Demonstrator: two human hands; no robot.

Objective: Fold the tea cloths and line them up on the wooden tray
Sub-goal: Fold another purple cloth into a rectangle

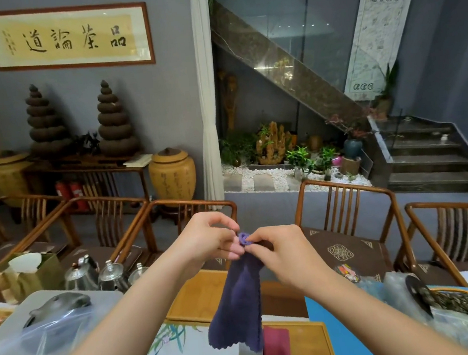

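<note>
Both hands were raised in front of the person, meeting at the top of a purple tea cloth (237, 301) that hung down between them. The left hand (209, 239) pinched the bunched top corner with thumb and curled fingers, and the right hand (278, 252) pinched the same corner from the other side, its fingertips touching the little gathered knot of fabric. The cloth dangled limp, its zigzag-cut lower edge hanging over a wooden tray (311, 345) on the table. A dark red cloth (277, 349) already lay flat on that tray, just beside the hanging edge. A second, paler wooden tray (193, 297) sat farther back. To the left stood 3 metal teapots (104, 273) near a green paper bag (26, 274), and a dark teapot (58, 304) lay under clear plastic wrap. Wooden chairs (347, 223) stood beyond the table.
</note>
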